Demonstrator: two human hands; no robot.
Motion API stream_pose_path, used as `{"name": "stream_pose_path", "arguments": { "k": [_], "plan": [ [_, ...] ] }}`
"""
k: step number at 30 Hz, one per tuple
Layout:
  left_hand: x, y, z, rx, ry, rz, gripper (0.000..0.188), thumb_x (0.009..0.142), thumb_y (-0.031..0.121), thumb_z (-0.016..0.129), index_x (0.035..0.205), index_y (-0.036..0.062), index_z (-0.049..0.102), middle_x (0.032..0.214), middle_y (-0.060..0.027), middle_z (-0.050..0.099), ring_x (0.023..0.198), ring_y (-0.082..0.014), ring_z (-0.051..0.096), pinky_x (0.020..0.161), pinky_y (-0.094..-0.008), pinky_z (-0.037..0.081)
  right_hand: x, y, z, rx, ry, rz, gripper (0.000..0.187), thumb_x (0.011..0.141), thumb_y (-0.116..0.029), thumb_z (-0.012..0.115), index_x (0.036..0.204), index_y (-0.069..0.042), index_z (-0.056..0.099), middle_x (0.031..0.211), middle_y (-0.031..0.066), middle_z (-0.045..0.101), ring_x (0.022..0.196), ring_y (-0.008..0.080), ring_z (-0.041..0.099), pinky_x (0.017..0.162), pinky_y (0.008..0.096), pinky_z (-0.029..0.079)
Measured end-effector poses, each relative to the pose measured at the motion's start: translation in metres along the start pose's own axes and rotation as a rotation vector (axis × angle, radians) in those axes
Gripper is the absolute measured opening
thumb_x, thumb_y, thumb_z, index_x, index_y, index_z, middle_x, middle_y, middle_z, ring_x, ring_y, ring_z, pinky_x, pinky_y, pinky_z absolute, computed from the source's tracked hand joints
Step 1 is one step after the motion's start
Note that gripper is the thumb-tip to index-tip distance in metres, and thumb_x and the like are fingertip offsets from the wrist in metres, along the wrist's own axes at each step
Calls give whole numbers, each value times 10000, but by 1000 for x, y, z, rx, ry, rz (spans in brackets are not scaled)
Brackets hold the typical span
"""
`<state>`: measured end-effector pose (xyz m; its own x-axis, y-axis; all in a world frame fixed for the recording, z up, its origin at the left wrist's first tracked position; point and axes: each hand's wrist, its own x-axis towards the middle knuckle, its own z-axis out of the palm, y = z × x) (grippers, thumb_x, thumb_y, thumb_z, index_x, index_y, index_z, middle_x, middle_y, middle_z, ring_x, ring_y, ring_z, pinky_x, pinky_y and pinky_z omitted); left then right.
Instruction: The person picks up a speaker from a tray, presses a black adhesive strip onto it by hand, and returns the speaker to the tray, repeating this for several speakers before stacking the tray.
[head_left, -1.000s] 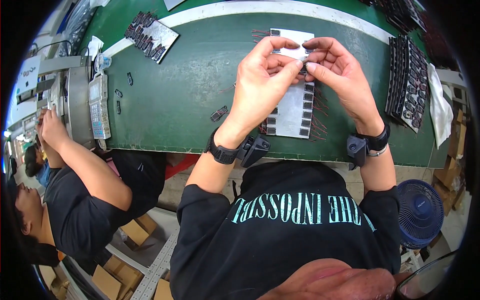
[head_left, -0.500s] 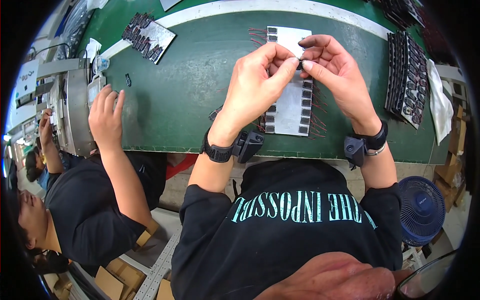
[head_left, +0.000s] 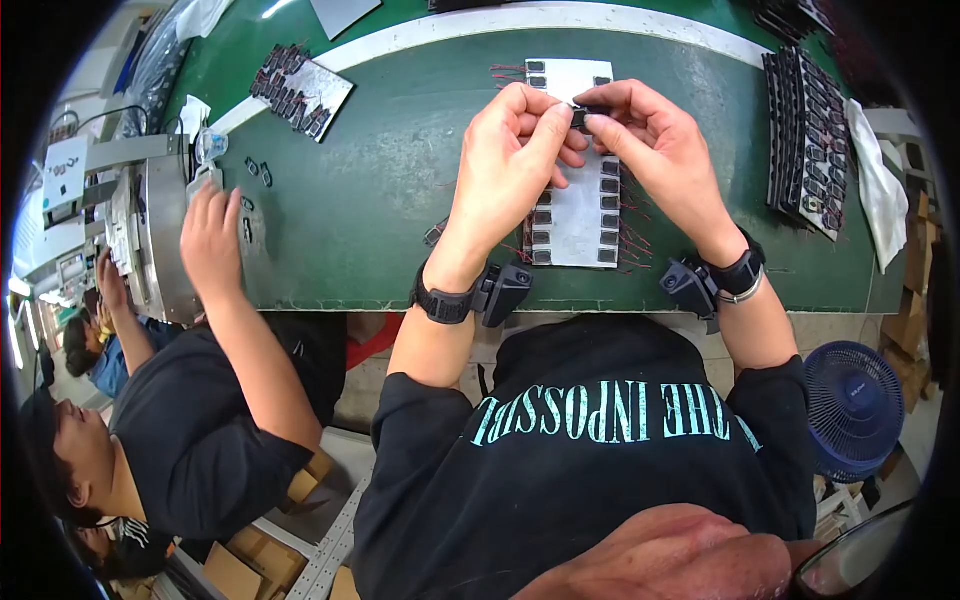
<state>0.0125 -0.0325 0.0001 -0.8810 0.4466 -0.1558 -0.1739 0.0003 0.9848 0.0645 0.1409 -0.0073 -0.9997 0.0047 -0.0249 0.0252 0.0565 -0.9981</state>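
Observation:
Above a pale rectangular board (head_left: 573,225), my left hand (head_left: 512,165) and my right hand (head_left: 662,150) meet, fingertips closed on a small black rectangular part (head_left: 580,118). Thumb and fingers of both hands pinch it, and they cover much of its outline. Along the board's two long edges sit rows of small black rectangular parts (head_left: 610,203) with thin red wires sticking outward. My hands hide the upper middle of the board and part of its left row. A loose dark part (head_left: 434,235) lies on the green table beside my left wrist.
A co-worker's hand (head_left: 212,230) hovers at the left by several small dark parts (head_left: 265,175). Another loaded board (head_left: 322,95) lies at the far left. At the right stand stacked loaded boards (head_left: 800,140) and a white cloth (head_left: 880,200). A blue fan (head_left: 855,410) is below the table edge.
Both my hands have shifted slightly left, still pinching the black part, which now shows more between the fingertips. More small dark parts are visible beside the co-worker's hand.

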Motion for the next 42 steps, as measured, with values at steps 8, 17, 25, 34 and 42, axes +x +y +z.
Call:
{"name": "stream_pose_path", "arguments": {
  "k": [8,17,25,34,42],
  "plan": [
    [-3,0,-1,14,-33,183,145,930,68,645,1001,-44,587,791,-103,692,683,-146,684,613,-250,572,-2,-12,-8,-232,9,-182,258,984,-118,579,1213,-3,613,1004,21,656,915,86,600,826,252,496],
    [45,23,-27,128,54,166,166,894,66,675,1008,-50,644,814,-87,701,728,-146,694,586,-248,571,23,13,-36,-811,190,-409,164,904,-77,640,1051,-24,688,979,70,655,872,205,632,787,310,501],
    [82,4,-9,654,59,291,235,861,134,732,1042,-15,714,850,-69,727,747,-93,662,651,-220,519,38,25,-40,-861,131,-473,167,888,-94,659,1030,-8,647,951,98,651,856,262,635,787,342,507],
    [86,-7,1,736,-15,229,248,857,212,704,1032,44,751,857,-74,742,786,-146,664,744,-289,517,30,18,-98,-278,359,-173,197,967,-130,618,1120,-9,650,996,22,668,876,94,613,828,248,497],
    [79,-12,-7,1112,84,587,241,836,240,707,1000,72,762,893,-109,727,877,-301,627,864,-406,490,30,26,-81,71,138,-149,260,984,-153,610,1190,4,632,1017,19,652,876,93,617,849,246,506]
  ]
}}
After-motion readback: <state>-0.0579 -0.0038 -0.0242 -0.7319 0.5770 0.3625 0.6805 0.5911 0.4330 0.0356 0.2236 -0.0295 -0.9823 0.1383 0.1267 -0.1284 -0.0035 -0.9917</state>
